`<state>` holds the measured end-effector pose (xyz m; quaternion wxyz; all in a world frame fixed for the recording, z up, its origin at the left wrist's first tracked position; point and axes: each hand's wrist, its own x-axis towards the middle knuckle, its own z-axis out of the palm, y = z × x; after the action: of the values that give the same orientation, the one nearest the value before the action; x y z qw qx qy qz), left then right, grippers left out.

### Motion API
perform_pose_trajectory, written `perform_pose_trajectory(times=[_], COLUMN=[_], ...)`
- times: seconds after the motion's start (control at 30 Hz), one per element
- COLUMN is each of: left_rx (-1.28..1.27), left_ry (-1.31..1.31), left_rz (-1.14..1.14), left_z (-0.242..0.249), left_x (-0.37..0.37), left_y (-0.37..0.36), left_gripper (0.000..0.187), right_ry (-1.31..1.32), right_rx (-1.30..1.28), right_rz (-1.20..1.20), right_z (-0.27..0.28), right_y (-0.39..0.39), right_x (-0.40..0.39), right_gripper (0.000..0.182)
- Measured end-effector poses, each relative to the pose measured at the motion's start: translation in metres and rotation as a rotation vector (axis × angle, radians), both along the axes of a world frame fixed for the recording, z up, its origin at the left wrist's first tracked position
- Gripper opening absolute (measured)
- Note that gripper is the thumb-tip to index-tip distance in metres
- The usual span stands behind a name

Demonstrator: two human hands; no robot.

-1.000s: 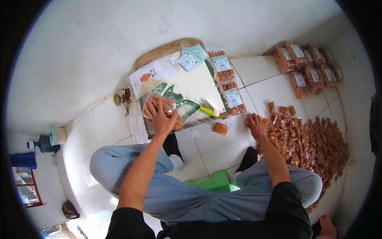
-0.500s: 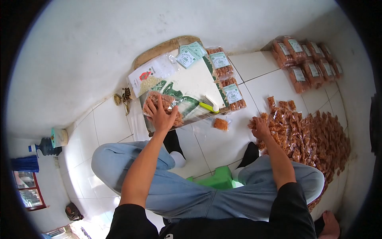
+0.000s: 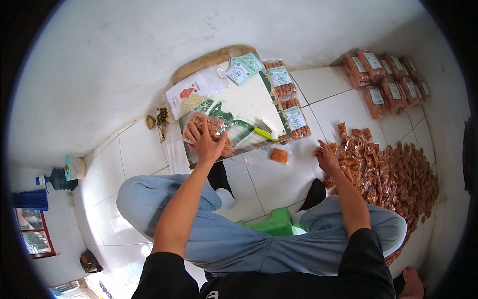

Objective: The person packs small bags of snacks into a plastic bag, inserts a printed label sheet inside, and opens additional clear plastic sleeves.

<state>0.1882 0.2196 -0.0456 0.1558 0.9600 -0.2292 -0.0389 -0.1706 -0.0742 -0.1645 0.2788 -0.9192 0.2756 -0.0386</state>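
Note:
My left hand (image 3: 208, 145) is spread over a clear plastic bag of brown snacks (image 3: 196, 123), gripping it at the near left of a low table (image 3: 244, 107). Over the floor, my right hand (image 3: 328, 160) pinches a small snack packet (image 3: 318, 151) at the left edge of a big heap of similar packets (image 3: 378, 167). A single orange-brown packet (image 3: 279, 156) lies on the floor between the hands. On the table rests a green stapler (image 3: 266, 133), with printed labels (image 3: 244, 69) behind it.
Filled, labelled packs (image 3: 281, 79) lie along the table's right edge. More labelled packs (image 3: 383, 82) are stacked by the far right wall. A printed plastic sack (image 3: 191, 94) covers the table's left side. A green stool (image 3: 275, 223) stands between my legs.
My right hand has turned slightly, its fingers lifting a little at the heap's edge. My left hand stays on the bag. The whole view has shifted slightly.

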Motion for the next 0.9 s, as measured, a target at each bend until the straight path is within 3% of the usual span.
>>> perform_pose_trajectory(times=[0.07,0.2,0.27,0.4,0.47,0.7,0.77,0.9], left_rx=[-0.007,-0.029,-0.022,0.000,-0.012,-0.030,-0.032,-0.045], left_ry=[-0.009,-0.005,-0.005,-0.013,-0.022,0.013,-0.012,-0.046], left_rz=[-0.006,-0.011,-0.011,-0.005,-0.010,-0.002,-0.013,-0.031], left_z=[-0.002,-0.002,-0.001,-0.002,-0.004,0.003,-0.001,-0.003], left_x=[0.000,0.001,0.000,0.001,0.001,-0.002,-0.001,0.000], left_y=[0.001,0.001,0.001,0.000,0.001,0.000,0.001,0.001], left_gripper=[0.095,0.095,0.095,0.095,0.095,0.094,0.094,0.094], right_ry=[-0.232,-0.269,-0.225,-0.143,0.026,0.256,0.253,0.356], right_rx=[0.284,0.199,0.006,-0.061,-0.217,-0.275,-0.404,-0.350], right_rz=[-0.190,-0.125,-0.036,0.013,-0.018,0.072,0.106,0.106], right_z=[-0.002,-0.036,-0.043,-0.009,-0.007,-0.013,-0.015,-0.013], right_y=[0.000,-0.022,-0.028,-0.014,-0.008,-0.004,-0.002,0.006], right_x=[0.003,0.001,-0.003,-0.006,-0.009,-0.012,-0.013,-0.007], right_gripper=[0.061,0.058,0.056,0.057,0.060,0.066,0.063,0.058])
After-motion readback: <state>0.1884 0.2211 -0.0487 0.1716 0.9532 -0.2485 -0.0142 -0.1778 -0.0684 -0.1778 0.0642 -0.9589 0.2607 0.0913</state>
